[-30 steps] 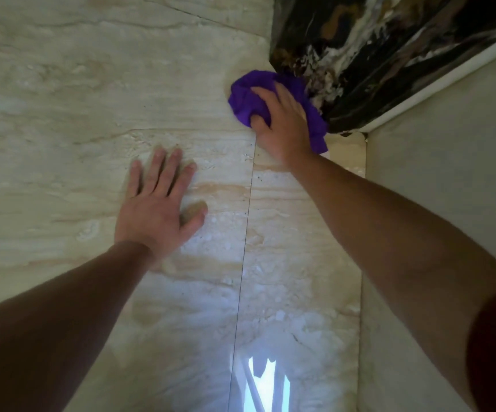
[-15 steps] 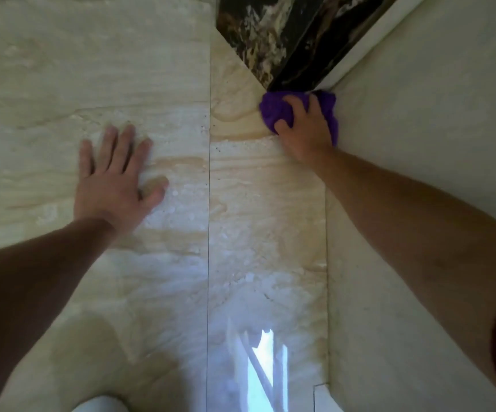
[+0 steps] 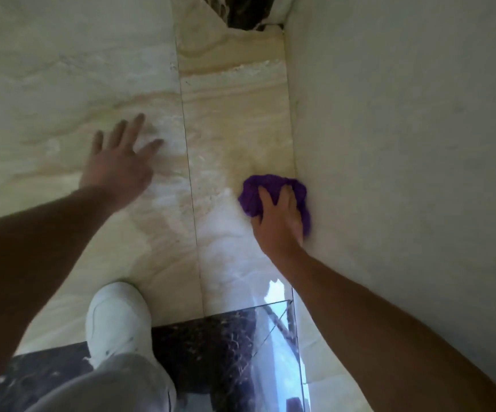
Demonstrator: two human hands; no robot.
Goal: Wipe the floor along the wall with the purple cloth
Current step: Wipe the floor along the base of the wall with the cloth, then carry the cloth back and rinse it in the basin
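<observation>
A glossy cream marble floor (image 3: pixel 62 93) with tan veining fills the view, meeting a plain pale wall (image 3: pixel 404 144) that runs up the right side. Nearest the camera, a band of dark brown speckled stone (image 3: pixel 205 352) crosses the floor, and a white sneaker (image 3: pixel 117 319) below a grey trouser leg (image 3: pixel 116 385) stands partly on it. A bright window reflection (image 3: pixel 279 328) shines on the floor beside the wall's foot.

Farther out, the right hand (image 3: pixel 279 224) presses palm down on a crumpled purple cloth (image 3: pixel 270 188). Its fingers (image 3: pixel 285 197) lie slightly spread over the top of the bundle and curl into it, thumb at the left edge, gripping the fabric against the floor. The cloth sits on the narrow tile strip right at the base of the wall, its right edge touching the wall. The right forearm reaches in from the lower right, running close along the wall.

To the left, across a thin grout line (image 3: pixel 190 185), the left hand (image 3: pixel 116 168) holds nothing; it is flat and open, palm down, with the fingers fanned apart; blur makes it unclear whether it rests on the tile or hangs just above it. Its arm stretches in from the lower left.

At the far end, a dark veined stone piece (image 3: pixel 241 13) shows in the corner where floor and wall meet.
</observation>
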